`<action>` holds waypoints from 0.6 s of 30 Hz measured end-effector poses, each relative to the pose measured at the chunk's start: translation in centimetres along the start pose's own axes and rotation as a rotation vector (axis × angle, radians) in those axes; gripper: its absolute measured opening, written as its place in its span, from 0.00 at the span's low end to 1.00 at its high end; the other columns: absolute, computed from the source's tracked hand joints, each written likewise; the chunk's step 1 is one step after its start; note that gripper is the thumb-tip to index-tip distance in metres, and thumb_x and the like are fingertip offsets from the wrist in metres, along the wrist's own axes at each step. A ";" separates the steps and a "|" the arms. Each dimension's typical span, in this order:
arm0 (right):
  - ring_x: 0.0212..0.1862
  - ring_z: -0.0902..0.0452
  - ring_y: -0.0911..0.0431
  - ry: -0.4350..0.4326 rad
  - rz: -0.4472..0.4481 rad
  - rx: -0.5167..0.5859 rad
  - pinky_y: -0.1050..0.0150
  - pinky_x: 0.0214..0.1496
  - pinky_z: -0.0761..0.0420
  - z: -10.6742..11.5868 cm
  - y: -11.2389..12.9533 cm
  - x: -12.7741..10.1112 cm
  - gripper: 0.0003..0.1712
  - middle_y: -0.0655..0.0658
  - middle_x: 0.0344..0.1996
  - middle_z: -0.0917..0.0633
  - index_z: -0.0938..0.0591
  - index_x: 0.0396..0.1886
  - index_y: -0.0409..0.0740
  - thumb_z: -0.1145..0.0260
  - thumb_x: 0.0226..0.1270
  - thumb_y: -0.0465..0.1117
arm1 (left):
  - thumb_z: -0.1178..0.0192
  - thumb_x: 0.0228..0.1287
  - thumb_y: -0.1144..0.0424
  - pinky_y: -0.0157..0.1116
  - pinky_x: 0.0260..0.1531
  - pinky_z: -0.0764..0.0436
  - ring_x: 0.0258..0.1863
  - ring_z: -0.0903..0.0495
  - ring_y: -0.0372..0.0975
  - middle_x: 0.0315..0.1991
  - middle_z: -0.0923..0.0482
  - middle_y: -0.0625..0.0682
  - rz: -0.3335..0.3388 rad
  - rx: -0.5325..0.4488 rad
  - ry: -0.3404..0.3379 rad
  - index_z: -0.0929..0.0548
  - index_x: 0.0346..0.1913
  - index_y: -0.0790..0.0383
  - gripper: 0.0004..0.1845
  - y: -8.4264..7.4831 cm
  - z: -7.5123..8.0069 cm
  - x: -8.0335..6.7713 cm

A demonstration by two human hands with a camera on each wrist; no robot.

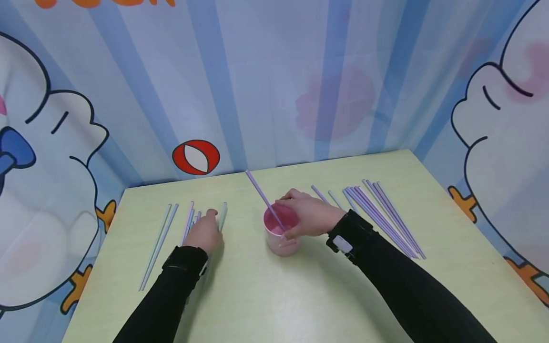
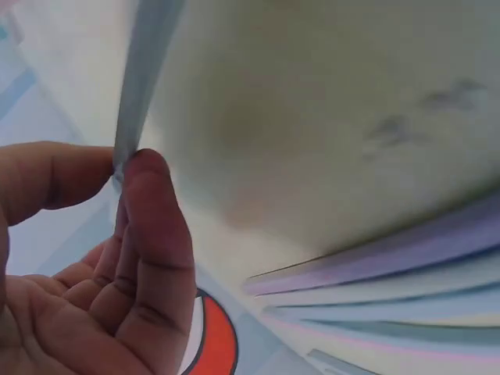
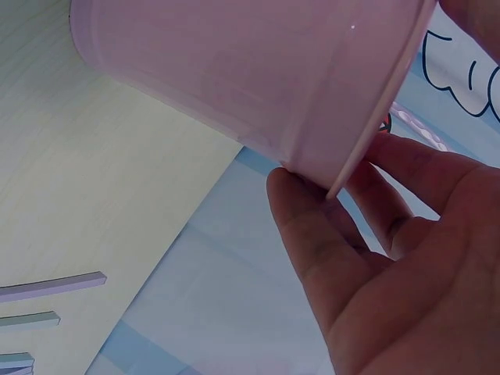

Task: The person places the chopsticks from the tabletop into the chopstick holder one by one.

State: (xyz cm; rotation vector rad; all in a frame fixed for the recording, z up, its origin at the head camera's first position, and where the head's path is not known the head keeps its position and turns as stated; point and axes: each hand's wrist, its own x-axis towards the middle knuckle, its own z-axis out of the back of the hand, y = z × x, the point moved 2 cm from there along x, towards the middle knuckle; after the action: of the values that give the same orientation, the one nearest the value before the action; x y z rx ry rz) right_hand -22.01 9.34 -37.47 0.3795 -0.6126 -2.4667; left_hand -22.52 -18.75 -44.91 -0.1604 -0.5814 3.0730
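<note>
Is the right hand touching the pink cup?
Touching. In the right wrist view the right hand has its thumb pressed against the rim of the pink cup, no gap visible.

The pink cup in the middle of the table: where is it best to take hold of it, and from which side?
Grip the pink cup round its upper wall, just under the rim, coming from the right. It stands upright, a purple straw leans out toward the far left, and the right hand already rests on that rim.
</note>
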 end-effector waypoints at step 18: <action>0.56 0.30 0.53 0.001 0.014 -0.002 0.62 0.46 0.19 0.0 -0.1 0.0 0.47 0.48 0.58 0.29 0.29 0.69 0.45 0.20 0.49 0.49 | 0.49 0.72 0.61 0.43 0.43 0.19 0.36 0.17 0.47 0.45 0.28 0.59 -0.060 -0.575 -0.204 0.39 0.64 0.67 0.23 -3.2 9.3 -1.3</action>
State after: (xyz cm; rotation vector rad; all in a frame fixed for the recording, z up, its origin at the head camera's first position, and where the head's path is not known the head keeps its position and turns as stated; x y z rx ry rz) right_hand -22.07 9.37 -37.54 0.3746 -0.6099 -2.4535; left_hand -22.16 -19.22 -35.00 0.1693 -1.4343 2.7882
